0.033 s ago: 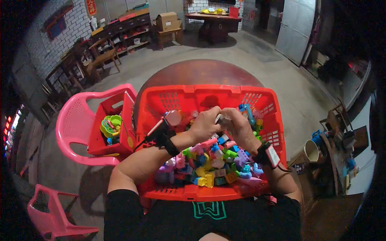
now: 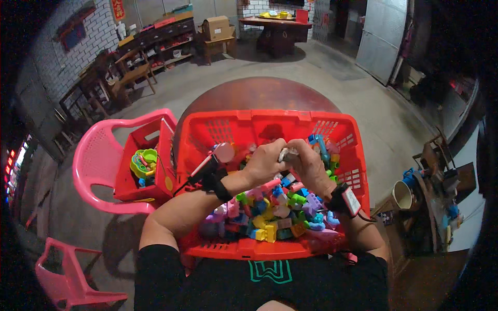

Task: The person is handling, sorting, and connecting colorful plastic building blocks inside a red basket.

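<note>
- Grey concrete floor [image 2: 321, 78] is seen all around, and a round, dark-brown wooden table [image 2: 254, 93] is partly covered by a large red plastic basket [image 2: 223, 251] with slotted sides.
- Inside, a jumble of multicoloured plastic building blocks [image 2: 282, 215] is heaped up!
- Right above that heap, a small whitish piece [image 2: 288, 152] is pinched between the left hand [image 2: 263, 165] and the right hand [image 2: 313, 166], fingers curled in, both hands brought close together; its exact shape is hidden by the fingers.
- Both wrists, look, are wrapped in black straps [image 2: 221, 189].
- Over on the left, an open red box [image 2: 163, 168] is held by a pink plastic armchair [image 2: 96, 140], and a bright-green scalloped toy [image 2: 139, 166] is tucked inside the box.
</note>
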`<state>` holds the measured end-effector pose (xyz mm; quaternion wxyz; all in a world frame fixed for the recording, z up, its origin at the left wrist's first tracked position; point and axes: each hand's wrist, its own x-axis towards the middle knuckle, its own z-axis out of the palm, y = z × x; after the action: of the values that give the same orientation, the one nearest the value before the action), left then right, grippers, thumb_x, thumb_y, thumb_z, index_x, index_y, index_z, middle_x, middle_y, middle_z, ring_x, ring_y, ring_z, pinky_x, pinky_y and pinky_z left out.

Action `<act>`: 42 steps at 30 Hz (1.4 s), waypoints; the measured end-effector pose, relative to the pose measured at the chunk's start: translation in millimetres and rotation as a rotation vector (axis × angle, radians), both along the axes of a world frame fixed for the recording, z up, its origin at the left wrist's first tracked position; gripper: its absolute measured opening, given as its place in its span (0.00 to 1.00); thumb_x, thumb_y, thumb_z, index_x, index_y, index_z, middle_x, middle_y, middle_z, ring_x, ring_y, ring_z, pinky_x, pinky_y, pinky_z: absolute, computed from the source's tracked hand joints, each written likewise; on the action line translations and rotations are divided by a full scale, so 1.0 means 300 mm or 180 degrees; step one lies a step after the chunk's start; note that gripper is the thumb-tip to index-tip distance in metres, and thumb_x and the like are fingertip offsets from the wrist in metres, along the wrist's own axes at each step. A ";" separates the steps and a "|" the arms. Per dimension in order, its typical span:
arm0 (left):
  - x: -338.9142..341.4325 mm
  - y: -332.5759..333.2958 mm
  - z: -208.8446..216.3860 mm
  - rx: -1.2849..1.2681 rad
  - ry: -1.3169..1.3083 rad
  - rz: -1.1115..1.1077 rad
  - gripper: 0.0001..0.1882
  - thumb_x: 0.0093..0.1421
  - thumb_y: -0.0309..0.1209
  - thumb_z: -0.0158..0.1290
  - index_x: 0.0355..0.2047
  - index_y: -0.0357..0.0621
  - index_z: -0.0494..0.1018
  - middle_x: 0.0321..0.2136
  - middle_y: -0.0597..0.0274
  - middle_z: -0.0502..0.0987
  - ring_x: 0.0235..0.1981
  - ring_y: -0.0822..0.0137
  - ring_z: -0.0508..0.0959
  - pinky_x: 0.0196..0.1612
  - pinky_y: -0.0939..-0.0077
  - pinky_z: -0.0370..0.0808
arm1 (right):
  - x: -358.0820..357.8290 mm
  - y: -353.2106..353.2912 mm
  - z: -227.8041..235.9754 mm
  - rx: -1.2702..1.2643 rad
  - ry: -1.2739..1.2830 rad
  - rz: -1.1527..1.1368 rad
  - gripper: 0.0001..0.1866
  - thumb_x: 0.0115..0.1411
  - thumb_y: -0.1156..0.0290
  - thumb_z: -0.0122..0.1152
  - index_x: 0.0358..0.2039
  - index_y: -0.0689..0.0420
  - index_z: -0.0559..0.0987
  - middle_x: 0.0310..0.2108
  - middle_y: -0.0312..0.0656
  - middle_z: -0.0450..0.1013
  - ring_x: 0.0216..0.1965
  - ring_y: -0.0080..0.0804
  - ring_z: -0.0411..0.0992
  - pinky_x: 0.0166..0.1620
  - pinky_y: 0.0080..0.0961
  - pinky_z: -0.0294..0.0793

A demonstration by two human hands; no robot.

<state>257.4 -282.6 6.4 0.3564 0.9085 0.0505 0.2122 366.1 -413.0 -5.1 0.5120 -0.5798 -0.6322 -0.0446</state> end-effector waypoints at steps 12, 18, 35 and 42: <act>-0.005 0.003 0.079 0.2316 -0.1814 -0.0728 0.11 0.44 0.26 0.53 0.31 0.42 0.69 0.29 0.57 0.71 0.32 0.56 0.74 0.33 0.68 0.73 | 0.003 -0.020 0.035 -0.0692 0.3387 0.0981 0.09 0.63 0.64 0.48 0.40 0.54 0.67 0.30 0.30 0.65 0.26 0.15 0.66 0.24 0.12 0.67; 0.002 0.024 0.064 0.2080 -0.1895 -0.0807 0.13 0.47 0.26 0.56 0.35 0.42 0.70 0.30 0.57 0.72 0.33 0.56 0.76 0.35 0.67 0.74 | 0.006 -0.030 0.070 -0.0564 0.2979 0.0674 0.08 0.63 0.66 0.47 0.40 0.55 0.68 0.25 0.31 0.66 0.21 0.15 0.65 0.23 0.13 0.66; 0.014 0.048 0.042 -0.2248 0.0054 -0.0317 0.09 0.60 0.34 0.51 0.33 0.43 0.65 0.23 0.70 0.68 0.21 0.80 0.69 0.21 0.87 0.67 | 0.000 -0.020 0.013 -0.0159 -0.0069 -0.0139 0.16 0.57 0.73 0.48 0.46 0.62 0.70 0.38 0.45 0.66 0.41 0.41 0.66 0.44 0.30 0.66; 0.009 0.051 0.035 -0.2396 0.0064 -0.0446 0.09 0.59 0.34 0.52 0.34 0.45 0.65 0.25 0.70 0.69 0.23 0.80 0.69 0.23 0.87 0.67 | 0.043 -0.027 0.022 -0.0740 0.1758 0.0701 0.10 0.58 0.75 0.50 0.40 0.60 0.73 0.36 0.38 0.69 0.38 0.27 0.71 0.40 0.21 0.71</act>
<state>260.2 -267.2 16.9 0.6782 0.7174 0.0661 0.1450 379.0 -421.2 1.4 0.5963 -0.5527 -0.5291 0.2427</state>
